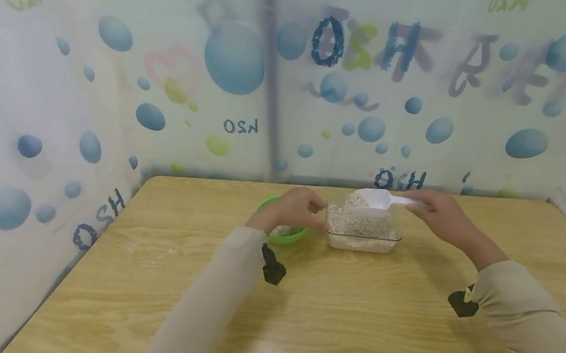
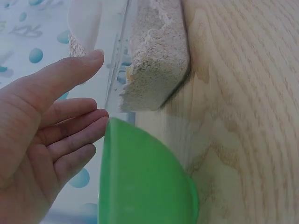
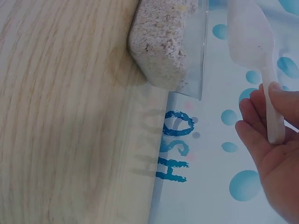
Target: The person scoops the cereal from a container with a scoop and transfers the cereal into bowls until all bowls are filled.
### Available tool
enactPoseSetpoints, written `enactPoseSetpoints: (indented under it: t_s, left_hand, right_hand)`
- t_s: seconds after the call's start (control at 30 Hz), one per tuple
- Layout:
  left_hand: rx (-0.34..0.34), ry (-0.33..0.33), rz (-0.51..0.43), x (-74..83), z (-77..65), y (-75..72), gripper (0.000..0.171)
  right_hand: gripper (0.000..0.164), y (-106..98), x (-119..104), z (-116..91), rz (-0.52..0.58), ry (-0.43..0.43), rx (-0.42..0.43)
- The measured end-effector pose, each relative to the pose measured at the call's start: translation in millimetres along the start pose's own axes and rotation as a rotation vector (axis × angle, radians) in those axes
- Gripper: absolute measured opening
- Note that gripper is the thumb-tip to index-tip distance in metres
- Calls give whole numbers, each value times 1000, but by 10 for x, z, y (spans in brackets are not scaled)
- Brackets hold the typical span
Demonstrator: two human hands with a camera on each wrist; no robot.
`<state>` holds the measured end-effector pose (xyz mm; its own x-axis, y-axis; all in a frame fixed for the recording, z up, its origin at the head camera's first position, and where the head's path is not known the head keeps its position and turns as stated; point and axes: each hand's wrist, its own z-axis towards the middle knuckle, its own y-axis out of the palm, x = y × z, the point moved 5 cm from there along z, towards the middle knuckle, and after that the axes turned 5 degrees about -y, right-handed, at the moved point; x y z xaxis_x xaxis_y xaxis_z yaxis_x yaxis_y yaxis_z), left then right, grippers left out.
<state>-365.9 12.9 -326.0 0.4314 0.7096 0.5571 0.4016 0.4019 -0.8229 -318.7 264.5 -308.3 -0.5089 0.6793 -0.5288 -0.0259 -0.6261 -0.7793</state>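
My right hand (image 1: 438, 215) grips the handle of a white plastic scoop (image 1: 380, 199), with the thumb along it in the right wrist view. Pale, oat-like flakes (image 1: 356, 201) lie in the scoop's bowl, which is above a clear rectangular container (image 1: 362, 244). More of these flakes (image 2: 152, 60) fill much of that container, heaped unevenly. My left hand (image 1: 297, 209) is at the container's left end, above a green bowl (image 2: 140, 172). Its fingers are loosely bent and hold nothing, the fingertips right at the bowl's rim in the left wrist view. Flakes show inside the bowl, partly hidden by the hand.
A wood-grain table (image 1: 345, 339) carries the bowl and container close to its back edge. Behind and to the left hangs a pale sheet (image 1: 297, 97) printed with blue and green drops and lettering. Dark straps with black pieces (image 1: 274, 266) sit at the wrists.
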Motion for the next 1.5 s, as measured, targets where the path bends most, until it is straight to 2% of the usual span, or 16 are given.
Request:
enactPoseSetpoints:
  t_s: [0.17,0.47,1.0,1.23,1.5]
  left_hand:
    - [55,12,19,-74,-52,-91,55]
    - [83,35,-33,-219,-223,-261,51]
    - [112,-56,-45,-597,-489,-498,58]
    - [151,-67,-2,-736,-539,-528,55]
    - [136,-114,-8,-854,-553,-492,53]
  right_hand:
    - [27,20,-62,67,38,-74,15]
    - [33,87,-221,192,48,-96,4]
    - [29,334,-362,435,112,-141,-24]
    - [25,409,-383,519,137,-136,-45]
    - [23,459,-391,574,156,-130,-68]
